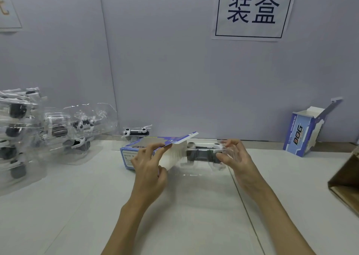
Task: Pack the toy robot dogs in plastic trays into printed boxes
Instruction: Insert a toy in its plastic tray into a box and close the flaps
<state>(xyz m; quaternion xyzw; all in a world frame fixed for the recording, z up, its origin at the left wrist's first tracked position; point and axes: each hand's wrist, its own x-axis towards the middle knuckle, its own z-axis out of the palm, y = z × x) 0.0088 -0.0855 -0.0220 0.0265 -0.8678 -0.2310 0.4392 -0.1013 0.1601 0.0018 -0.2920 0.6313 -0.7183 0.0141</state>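
A blue printed box (pixel 129 152) lies on its side at the table's middle, its open end facing right with a flap raised. My left hand (pixel 150 167) grips the box at that open end, fingers on its top panel. A clear plastic tray holding a black-and-white toy robot dog (pixel 202 153) sits partly inside the opening. My right hand (pixel 236 156) holds the tray's right end between thumb and fingers.
Several more trayed robot dogs (pixel 35 134) are stacked at the left. One toy dog in a tray (pixel 137 132) lies behind the box by the wall. Another printed box (pixel 303 132) stands open at the right. A brown cardboard carton (pixel 345 177) sits at the right edge.
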